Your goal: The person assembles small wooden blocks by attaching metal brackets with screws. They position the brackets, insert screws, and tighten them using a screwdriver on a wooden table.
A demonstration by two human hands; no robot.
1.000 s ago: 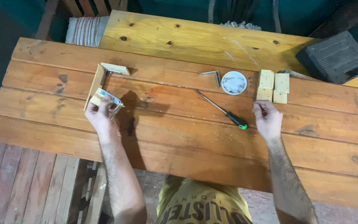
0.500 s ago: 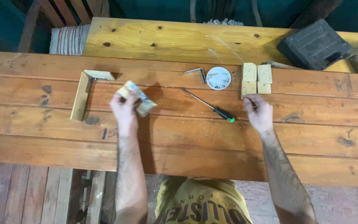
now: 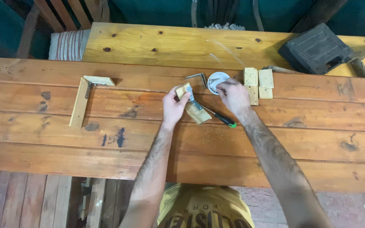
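Holding a small wooden block [image 3: 193, 108] with a metal bracket [image 3: 194, 101] on its top face, the left hand [image 3: 173, 106] has its grip closed around the block's upper end, thumb and fingers pinching it just above the surface [image 3: 106, 131]. The block lies tilted near the middle of the wooden planks. The right hand [image 3: 233, 94] reaches into a small round white dish [image 3: 214, 78] just beyond the block, its fingertips drawn together at the dish; whether they have hold of anything there cannot be told. A screwdriver with a green-tipped handle [image 3: 222, 119] lies under the right wrist, touching the surface just beside the block. A loose metal angle bracket [image 3: 197, 77] sits left of the dish, and two short wooden pieces [image 3: 258, 81] lie just right of the hand. Well to the left rests an L-shaped wooden corner [image 3: 83, 99]. A dark tool case [image 3: 315, 48] sits on the pale board at the far right.
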